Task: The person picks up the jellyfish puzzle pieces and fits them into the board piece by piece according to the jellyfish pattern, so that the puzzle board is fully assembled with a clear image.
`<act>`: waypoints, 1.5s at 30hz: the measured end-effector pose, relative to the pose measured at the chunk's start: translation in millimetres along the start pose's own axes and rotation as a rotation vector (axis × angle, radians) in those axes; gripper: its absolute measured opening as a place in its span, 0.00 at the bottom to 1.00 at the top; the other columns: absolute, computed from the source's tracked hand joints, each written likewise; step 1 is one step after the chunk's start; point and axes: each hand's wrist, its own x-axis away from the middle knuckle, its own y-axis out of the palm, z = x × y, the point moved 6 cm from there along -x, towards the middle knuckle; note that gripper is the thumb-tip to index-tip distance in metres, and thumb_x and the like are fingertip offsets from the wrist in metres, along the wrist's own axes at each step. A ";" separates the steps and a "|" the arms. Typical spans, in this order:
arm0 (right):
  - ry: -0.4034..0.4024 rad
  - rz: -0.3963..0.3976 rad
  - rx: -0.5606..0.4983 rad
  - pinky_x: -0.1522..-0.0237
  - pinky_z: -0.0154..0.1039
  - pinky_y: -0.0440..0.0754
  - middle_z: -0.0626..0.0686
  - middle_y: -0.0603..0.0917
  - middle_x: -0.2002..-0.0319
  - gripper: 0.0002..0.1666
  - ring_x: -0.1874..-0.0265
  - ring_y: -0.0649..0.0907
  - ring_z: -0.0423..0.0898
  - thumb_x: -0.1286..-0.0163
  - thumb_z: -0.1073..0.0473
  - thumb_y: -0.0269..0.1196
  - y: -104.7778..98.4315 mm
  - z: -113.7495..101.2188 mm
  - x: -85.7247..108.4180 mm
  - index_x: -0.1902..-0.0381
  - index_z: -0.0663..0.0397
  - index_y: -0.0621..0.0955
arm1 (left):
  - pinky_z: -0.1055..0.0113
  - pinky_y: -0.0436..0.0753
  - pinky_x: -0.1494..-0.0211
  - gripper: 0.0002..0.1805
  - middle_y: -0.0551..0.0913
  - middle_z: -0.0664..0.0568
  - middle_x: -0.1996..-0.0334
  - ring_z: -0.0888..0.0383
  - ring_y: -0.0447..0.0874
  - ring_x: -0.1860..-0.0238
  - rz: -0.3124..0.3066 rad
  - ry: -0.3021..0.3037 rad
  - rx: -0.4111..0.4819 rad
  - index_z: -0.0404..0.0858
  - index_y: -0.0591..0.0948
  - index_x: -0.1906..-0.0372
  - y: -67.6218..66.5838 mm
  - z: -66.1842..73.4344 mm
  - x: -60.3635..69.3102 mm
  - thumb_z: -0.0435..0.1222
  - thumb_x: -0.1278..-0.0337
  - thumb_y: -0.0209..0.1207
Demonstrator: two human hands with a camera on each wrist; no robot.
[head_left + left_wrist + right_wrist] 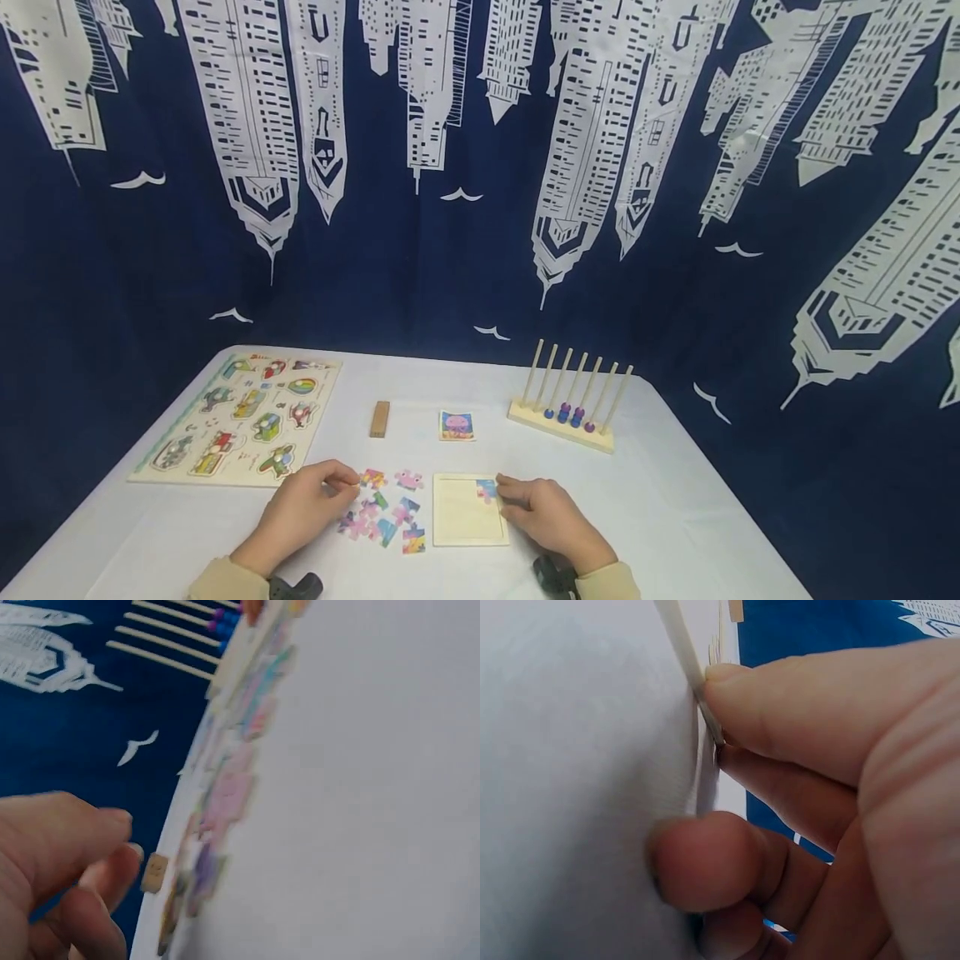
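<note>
A square wooden puzzle tray [471, 537] lies on the table, with a joined patch of jigsaw pieces [486, 489] in its upper right corner. My right hand [547, 512] pinches the tray's right edge between thumb and finger; the right wrist view shows the thumb [780, 705] against this edge. Loose jigsaw pieces [386, 532], pink, blue and yellow, are spread left of the tray. Beside them hovers my left hand [311, 504], its fingers loosely bent. In the left wrist view, that hand [60, 870] holds nothing.
A picture card [457, 426] and a small wooden block [380, 419] lie farther back. At the back right stands a wooden peg rack [562, 427] with several beads. A wooden vehicle puzzle board [247, 408] covers the left side. Behind hangs a dark blue curtain [405, 275].
</note>
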 end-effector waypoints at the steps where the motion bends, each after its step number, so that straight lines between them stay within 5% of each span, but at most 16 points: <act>1: -0.001 0.000 0.003 0.35 0.60 0.75 0.49 0.83 0.36 0.21 0.36 0.81 0.57 0.32 0.55 0.69 -0.4 -0.1 -0.5 0.43 0.53 0.86 | 0.68 0.74 0.68 0.05 0.86 0.61 0.68 0.62 0.77 0.73 -0.007 -0.004 0.045 0.50 0.87 0.62 3.9 0.9 -1.3 0.38 0.42 0.71; 6: -0.005 -0.010 0.018 0.35 0.60 0.75 0.49 0.83 0.36 0.21 0.36 0.81 0.57 0.31 0.55 0.69 -2.2 0.1 -2.2 0.43 0.53 0.86 | 0.69 0.76 0.67 0.06 0.86 0.64 0.68 0.65 0.78 0.72 -0.012 0.054 0.058 0.53 0.88 0.62 17.1 13.8 -12.0 0.39 0.43 0.73; 10: -0.007 -0.008 0.029 0.35 0.60 0.75 0.50 0.83 0.36 0.21 0.36 0.81 0.57 0.31 0.55 0.69 -5.1 0.3 -2.6 0.43 0.54 0.86 | 0.63 0.81 0.64 0.09 0.89 0.63 0.63 0.64 0.85 0.67 -0.018 0.156 -0.077 0.53 0.89 0.58 24.9 33.1 -24.4 0.38 0.44 0.73; 16: -0.005 -0.003 0.008 0.35 0.61 0.75 0.49 0.83 0.36 0.21 0.35 0.81 0.58 0.32 0.55 0.69 -4.3 -0.7 -4.4 0.43 0.54 0.86 | 0.49 0.86 0.51 0.16 0.90 0.52 0.49 0.49 0.89 0.49 -0.050 0.269 -0.270 0.46 0.89 0.48 44.2 51.8 -34.7 0.38 0.41 0.71; 20: 0.013 -0.008 -0.005 0.35 0.62 0.74 0.49 0.83 0.36 0.21 0.35 0.81 0.58 0.33 0.54 0.70 -2.7 -3.4 -4.3 0.43 0.52 0.87 | 0.48 0.85 0.49 0.16 0.90 0.52 0.49 0.48 0.89 0.48 -0.053 0.300 -0.280 0.47 0.89 0.46 55.6 49.9 -32.3 0.42 0.40 0.70; 30: 0.019 -0.006 0.007 0.36 0.61 0.75 0.49 0.83 0.36 0.21 0.36 0.81 0.58 0.33 0.53 0.70 -2.9 -1.3 -0.8 0.44 0.51 0.87 | 0.51 0.85 0.51 0.11 0.91 0.59 0.55 0.52 0.89 0.52 0.009 0.321 -0.255 0.52 0.90 0.56 59.4 43.9 -30.5 0.43 0.45 0.73; 38: 0.044 -0.006 -0.018 0.36 0.62 0.75 0.50 0.83 0.35 0.20 0.35 0.81 0.59 0.32 0.54 0.70 -4.9 -1.5 2.1 0.44 0.53 0.87 | 0.68 0.81 0.65 0.14 0.88 0.65 0.58 0.64 0.87 0.62 0.071 0.359 -0.284 0.55 0.89 0.55 59.9 45.9 -29.9 0.43 0.49 0.76; 45: 0.030 0.004 -0.032 0.36 0.63 0.75 0.50 0.83 0.35 0.21 0.35 0.80 0.60 0.32 0.55 0.70 -3.3 -4.2 0.7 0.43 0.53 0.87 | 0.72 0.75 0.69 0.17 0.87 0.66 0.60 0.71 0.80 0.68 0.080 0.361 -0.306 0.56 0.89 0.52 56.6 45.5 -28.1 0.44 0.49 0.76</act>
